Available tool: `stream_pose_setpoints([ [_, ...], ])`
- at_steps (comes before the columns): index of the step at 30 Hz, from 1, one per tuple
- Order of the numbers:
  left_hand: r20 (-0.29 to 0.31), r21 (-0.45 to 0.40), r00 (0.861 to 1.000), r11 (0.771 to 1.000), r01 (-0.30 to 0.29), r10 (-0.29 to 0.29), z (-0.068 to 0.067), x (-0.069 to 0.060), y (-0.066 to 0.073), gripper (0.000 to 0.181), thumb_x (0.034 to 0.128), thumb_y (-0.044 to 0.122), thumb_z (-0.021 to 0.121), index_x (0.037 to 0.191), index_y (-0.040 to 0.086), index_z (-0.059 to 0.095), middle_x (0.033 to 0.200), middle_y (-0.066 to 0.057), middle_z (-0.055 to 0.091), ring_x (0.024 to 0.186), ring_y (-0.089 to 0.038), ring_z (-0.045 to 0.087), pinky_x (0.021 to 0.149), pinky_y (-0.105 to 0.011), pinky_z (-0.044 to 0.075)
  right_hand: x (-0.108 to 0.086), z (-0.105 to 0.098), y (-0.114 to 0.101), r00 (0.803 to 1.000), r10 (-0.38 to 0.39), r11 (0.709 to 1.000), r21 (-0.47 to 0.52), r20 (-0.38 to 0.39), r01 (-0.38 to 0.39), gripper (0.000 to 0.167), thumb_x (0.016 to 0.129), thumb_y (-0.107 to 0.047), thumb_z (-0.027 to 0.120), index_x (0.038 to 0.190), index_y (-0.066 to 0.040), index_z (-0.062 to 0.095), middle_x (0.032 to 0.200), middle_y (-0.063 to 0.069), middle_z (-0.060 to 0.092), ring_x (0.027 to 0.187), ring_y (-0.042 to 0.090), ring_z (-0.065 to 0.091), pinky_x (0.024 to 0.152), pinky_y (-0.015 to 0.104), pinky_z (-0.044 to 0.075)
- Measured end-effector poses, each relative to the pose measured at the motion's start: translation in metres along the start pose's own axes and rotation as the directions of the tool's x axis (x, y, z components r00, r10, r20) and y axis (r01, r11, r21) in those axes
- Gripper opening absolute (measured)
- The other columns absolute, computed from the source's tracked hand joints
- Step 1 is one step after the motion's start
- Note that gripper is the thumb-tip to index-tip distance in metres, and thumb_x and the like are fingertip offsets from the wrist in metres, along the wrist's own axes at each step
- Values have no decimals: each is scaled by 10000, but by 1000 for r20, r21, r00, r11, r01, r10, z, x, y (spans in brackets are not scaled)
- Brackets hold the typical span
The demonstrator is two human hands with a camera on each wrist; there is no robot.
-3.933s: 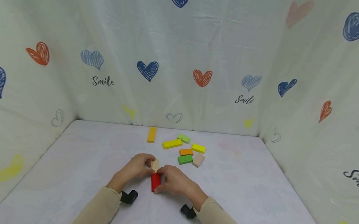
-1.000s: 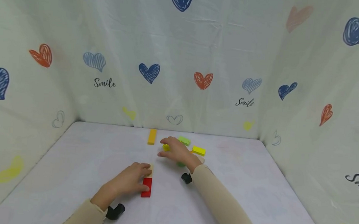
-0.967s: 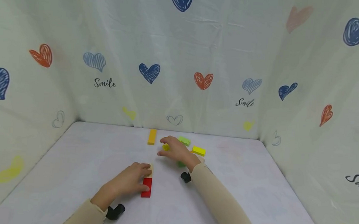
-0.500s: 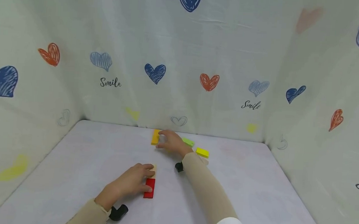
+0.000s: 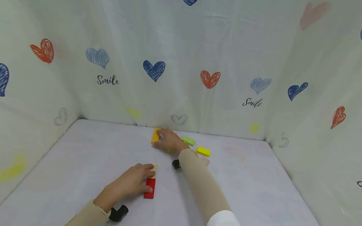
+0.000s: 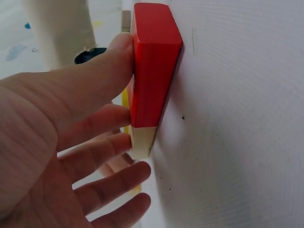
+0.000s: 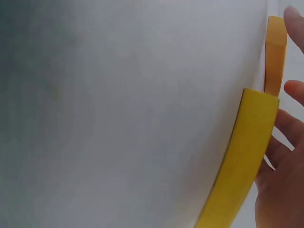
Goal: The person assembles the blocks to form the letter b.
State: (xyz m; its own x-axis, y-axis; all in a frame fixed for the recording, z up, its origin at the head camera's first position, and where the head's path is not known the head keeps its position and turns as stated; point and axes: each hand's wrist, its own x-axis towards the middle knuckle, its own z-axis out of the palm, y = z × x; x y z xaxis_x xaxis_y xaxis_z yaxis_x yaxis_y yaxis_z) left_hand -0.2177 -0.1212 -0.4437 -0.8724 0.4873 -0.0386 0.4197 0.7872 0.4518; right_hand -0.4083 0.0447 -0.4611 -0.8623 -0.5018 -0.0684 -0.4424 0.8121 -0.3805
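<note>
My left hand (image 5: 131, 182) rests on two wooden blocks lying end to end. Its thumb touches the red block (image 5: 149, 188), while fingertips reach the natural-wood block (image 5: 154, 171) beyond; the left wrist view shows the fingers spread, fairly straight, along their top faces. My right hand (image 5: 168, 139) reaches to the back of the table, over an orange-yellow block (image 5: 155, 135). In the right wrist view its spread fingers are beside that orange-yellow block (image 7: 275, 57); whether the thumb touches it is unclear. A long yellow block (image 7: 240, 159) lies below the hand, mostly hidden in the head view.
Right of the right hand lie a light green block (image 5: 188, 140), a short yellow block (image 5: 203, 151) and a partly covered pale wood block (image 5: 205, 161). The right sleeve (image 5: 203, 186) hides other blocks. A printed curtain (image 5: 182, 96) stands behind the table (image 5: 256, 199).
My right hand has left the red block and moved forward over the loose blocks to the orange-yellow one. My left hand stays with the red and wood blocks, which have shifted slightly toward me.
</note>
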Motion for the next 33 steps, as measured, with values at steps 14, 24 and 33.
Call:
stream_pose_setpoints([
  [14, 7, -1, 1000, 1000, -18, 18, -2, 1, 4, 509, 775, 246, 800, 1222, 52, 652, 1356, -113, 525, 1210, -347, 487, 991, -472, 440, -4, -13, -6, 999, 40, 998, 38, 36, -42, 598, 889, -458, 631, 1417, -221, 478, 1538, -37, 315, 1400, 173, 289, 1141, 379, 261],
  [24, 18, 1, 1000, 1000, 12, -12, -3, -2, 5, 507, 767, 247, 807, 1210, 51, 660, 1353, -116, 530, 1208, -355, 492, 989, -482, 439, -10, -11, -14, 998, 17, 998, 67, 66, -21, 565, 855, -431, 679, 1363, -226, 540, 1528, -63, 332, 1390, 167, 308, 1137, 385, 267],
  [33, 12, -6, 1000, 1000, 9, -9, -2, -3, 4, 511, 779, 253, 797, 1224, 49, 651, 1365, -118, 520, 1220, -356, 482, 990, -493, 436, -23, -9, -14, 998, -12, 999, 35, 59, 10, 596, 854, -443, 673, 1378, -209, 512, 1465, -48, 428, 1357, 167, 357, 1134, 373, 275],
])
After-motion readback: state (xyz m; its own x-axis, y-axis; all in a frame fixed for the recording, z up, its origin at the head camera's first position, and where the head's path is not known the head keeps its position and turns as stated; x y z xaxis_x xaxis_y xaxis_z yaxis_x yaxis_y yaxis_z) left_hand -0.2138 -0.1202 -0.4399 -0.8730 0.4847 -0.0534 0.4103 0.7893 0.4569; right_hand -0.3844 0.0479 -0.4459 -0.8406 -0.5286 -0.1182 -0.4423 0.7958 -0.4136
